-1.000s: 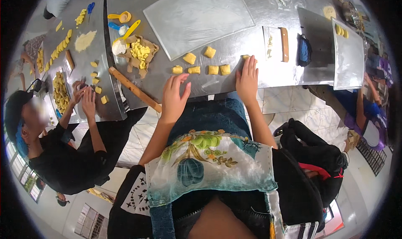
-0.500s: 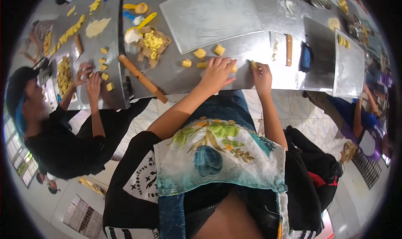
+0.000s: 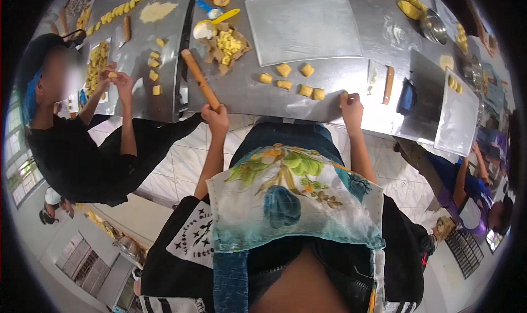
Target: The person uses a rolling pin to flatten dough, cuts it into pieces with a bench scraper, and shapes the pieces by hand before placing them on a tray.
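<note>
My left hand [image 3: 216, 121] is closed around the near end of a wooden rolling pin [image 3: 201, 81], which slants away to the left over the table's front edge. Nearer the right, my right hand [image 3: 352, 113] pinches a small piece of yellow dough [image 3: 344, 95] just above the metal tabletop. Between my hands lie several cut dough pieces, among them a pair side by side [image 3: 312, 92] and a single one [image 3: 284, 85]. Beyond the rolling pin, a torn brown paper [image 3: 242, 53] holds small yellow cubes [image 3: 228, 42].
A clear plastic sheet [image 3: 304, 30] lies flat farther back. Yellow and blue scoops [image 3: 226, 18] rest at the back left. To the right are a wooden-handled scraper [image 3: 388, 85] and a dark blue pouch [image 3: 407, 96]. A co-worker [image 3: 82, 132] handles dough at the left table.
My left hand has left the dough pieces and taken hold of the rolling pin. The right hand still pinches its dough piece. The whole view has shifted slightly.
</note>
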The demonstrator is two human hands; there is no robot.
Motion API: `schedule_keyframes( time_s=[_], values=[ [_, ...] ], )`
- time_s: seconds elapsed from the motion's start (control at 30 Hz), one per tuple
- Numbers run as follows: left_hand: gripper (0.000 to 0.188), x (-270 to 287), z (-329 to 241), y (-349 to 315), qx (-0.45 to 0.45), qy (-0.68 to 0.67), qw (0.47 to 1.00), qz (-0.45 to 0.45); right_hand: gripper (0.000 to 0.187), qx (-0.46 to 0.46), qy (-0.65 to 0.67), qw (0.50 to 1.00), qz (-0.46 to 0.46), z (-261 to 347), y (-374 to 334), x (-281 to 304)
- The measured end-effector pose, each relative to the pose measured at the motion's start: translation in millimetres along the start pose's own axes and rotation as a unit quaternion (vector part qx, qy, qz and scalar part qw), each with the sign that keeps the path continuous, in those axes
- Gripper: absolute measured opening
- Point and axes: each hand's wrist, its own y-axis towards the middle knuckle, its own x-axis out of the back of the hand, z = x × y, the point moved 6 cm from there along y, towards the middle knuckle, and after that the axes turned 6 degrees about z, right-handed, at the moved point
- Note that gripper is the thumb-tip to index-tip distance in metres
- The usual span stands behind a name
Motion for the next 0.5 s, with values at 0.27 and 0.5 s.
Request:
schedule_keyframes(
  time_s=[0.27, 0.5],
  values=[
    [0.039, 43, -91, -84, -0.014, -0.087, 0.990, -0.107, 0.044, -0.020, -0.107, 0.994, 0.030, 4, 1, 32],
    [0.037, -24, -235, -156, -0.295, 0.183, 0.915, 0.206, 0.041, 0.366, -0.051, 0.918, -0.142, 53, -41, 121]
  ],
)
